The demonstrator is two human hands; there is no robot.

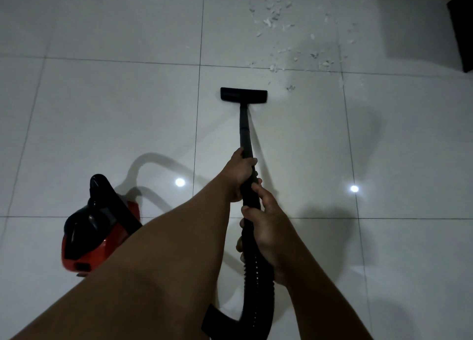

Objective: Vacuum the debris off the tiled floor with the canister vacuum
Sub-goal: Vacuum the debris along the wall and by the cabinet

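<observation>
Holding the black wand in both hands, we list the scene as follows.

Item: left hand, the forward grip, fingers wrapped tight round the wand, likely placed ahead to steer and press the head down.

Item: right hand, the rear grip, closed round the ribbed hose just behind the wand, likely to push and to keep the hose's pull off the front hand.

Item: floor head, flat on the tiled floor, set square to our reach, so its full width meets the litter.

Item: debris, pale flakes scattered beyond and to the right of the head, the nearest bits just off its right corner; most of it lies untouched, so we judge the job barely begun.

Item: canister vacuum, red and black, on the floor at our left, kept behind so the hose loops clear of the sweep.

Item: dark furniture edge, far right.
</observation>
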